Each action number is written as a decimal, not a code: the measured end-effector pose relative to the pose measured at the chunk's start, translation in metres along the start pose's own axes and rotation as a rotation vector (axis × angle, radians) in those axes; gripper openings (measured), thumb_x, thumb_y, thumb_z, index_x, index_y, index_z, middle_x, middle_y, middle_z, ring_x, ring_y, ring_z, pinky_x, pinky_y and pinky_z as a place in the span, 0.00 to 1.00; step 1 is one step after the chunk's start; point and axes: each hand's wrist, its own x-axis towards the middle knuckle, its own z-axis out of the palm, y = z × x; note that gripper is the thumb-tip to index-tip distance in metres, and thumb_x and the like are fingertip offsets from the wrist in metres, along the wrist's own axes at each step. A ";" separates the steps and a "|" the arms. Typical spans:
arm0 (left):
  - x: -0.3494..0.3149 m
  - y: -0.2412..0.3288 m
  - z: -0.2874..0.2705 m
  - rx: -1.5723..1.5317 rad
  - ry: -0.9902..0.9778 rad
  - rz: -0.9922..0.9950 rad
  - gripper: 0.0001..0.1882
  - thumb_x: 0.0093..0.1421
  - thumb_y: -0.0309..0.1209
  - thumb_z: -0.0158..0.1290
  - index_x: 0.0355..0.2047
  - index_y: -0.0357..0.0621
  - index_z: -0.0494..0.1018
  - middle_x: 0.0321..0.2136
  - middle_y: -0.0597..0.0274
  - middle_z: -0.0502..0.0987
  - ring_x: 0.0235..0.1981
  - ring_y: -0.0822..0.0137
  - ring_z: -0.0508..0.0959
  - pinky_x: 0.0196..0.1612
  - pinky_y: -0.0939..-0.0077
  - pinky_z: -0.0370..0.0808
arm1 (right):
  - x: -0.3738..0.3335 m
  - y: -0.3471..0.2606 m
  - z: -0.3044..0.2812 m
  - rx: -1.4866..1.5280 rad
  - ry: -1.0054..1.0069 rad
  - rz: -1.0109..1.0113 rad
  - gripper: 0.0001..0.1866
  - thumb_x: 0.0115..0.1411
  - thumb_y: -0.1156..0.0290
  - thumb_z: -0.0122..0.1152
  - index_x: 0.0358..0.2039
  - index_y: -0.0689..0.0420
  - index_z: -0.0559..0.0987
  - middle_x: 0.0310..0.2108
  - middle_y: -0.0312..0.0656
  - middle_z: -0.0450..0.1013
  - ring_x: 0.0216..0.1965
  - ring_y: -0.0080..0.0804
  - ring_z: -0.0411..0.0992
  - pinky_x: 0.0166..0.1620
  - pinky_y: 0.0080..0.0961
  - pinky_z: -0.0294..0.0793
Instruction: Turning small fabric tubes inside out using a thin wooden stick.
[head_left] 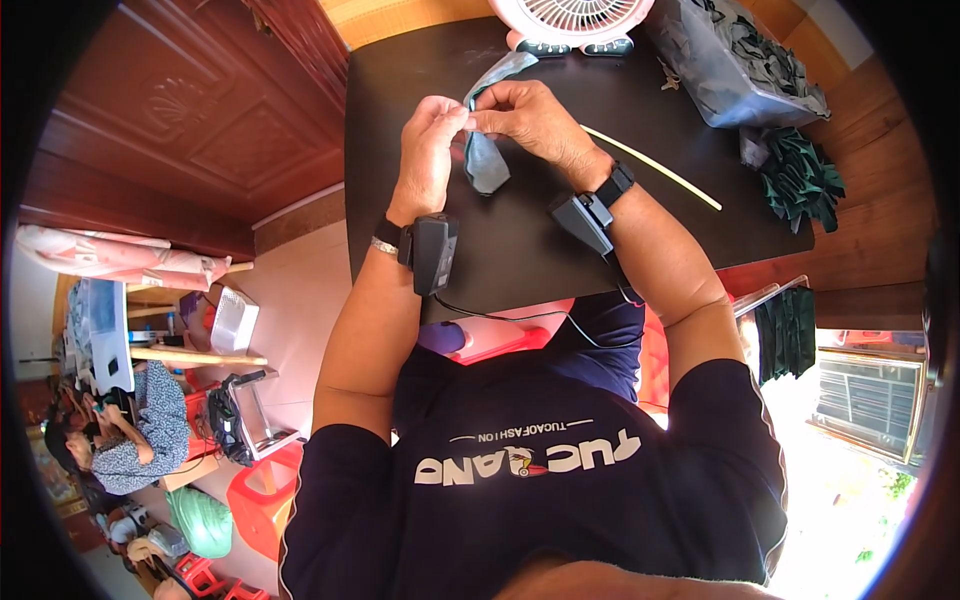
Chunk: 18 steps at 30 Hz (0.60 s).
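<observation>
Between my two hands is a grey-blue piece of fabric [486, 168], pinched narrow at its middle and flaring at both ends like a bow. My left hand [426, 145] holds it from the left, thumb and fingers closed at the narrow part. From the right, my right hand [530, 118] pinches the same spot with thumb and forefinger, and the two sets of fingertips meet there. One fabric end points up and right; the other hangs down toward me. The exact fold under my fingertips is hidden. A thin pale strip [662, 174] lies on the table beside my right wrist.
The dark table [500, 260] bears a pink fan [560, 42] at its far edge. A clear plastic bin [725, 90] of grey fabric stands far right, with dark green fabric pieces [803, 180] nearer. A cable runs from my wrist devices. Another person [130, 435] sits at left.
</observation>
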 end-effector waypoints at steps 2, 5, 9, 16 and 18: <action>0.003 -0.004 0.000 -0.046 -0.048 -0.052 0.04 0.58 0.29 0.50 0.31 0.42 0.70 0.24 0.68 0.72 0.26 0.78 0.70 0.27 0.84 0.65 | 0.000 0.002 -0.002 -0.089 0.003 -0.069 0.12 0.51 0.64 0.68 0.28 0.61 0.80 0.22 0.34 0.74 0.25 0.20 0.70 0.31 0.19 0.70; 0.006 -0.010 -0.003 -0.009 -0.058 -0.063 0.03 0.56 0.27 0.50 0.29 0.41 0.70 0.23 0.68 0.71 0.25 0.78 0.70 0.26 0.85 0.65 | -0.003 -0.005 0.001 -0.269 -0.006 -0.122 0.10 0.51 0.67 0.67 0.29 0.61 0.80 0.22 0.36 0.75 0.27 0.23 0.71 0.34 0.21 0.72; 0.008 -0.007 -0.009 0.025 -0.071 -0.054 0.03 0.56 0.26 0.47 0.25 0.44 0.69 0.23 0.69 0.70 0.26 0.76 0.71 0.33 0.81 0.68 | -0.003 -0.009 -0.002 -0.245 -0.123 -0.049 0.09 0.53 0.69 0.66 0.30 0.62 0.79 0.25 0.32 0.75 0.29 0.17 0.69 0.35 0.17 0.70; 0.010 -0.007 -0.013 -0.144 -0.066 -0.117 0.01 0.54 0.28 0.49 0.28 0.46 0.69 0.25 0.69 0.71 0.28 0.75 0.71 0.35 0.79 0.66 | -0.002 -0.008 -0.006 0.049 -0.113 0.138 0.09 0.57 0.66 0.59 0.34 0.58 0.79 0.26 0.31 0.74 0.30 0.18 0.71 0.36 0.17 0.70; 0.008 -0.005 -0.011 -0.181 -0.099 -0.147 0.03 0.54 0.29 0.49 0.29 0.47 0.70 0.26 0.70 0.72 0.29 0.74 0.71 0.36 0.78 0.66 | -0.002 -0.008 -0.007 0.085 -0.074 0.160 0.10 0.58 0.66 0.57 0.34 0.58 0.79 0.26 0.31 0.74 0.31 0.19 0.71 0.36 0.18 0.70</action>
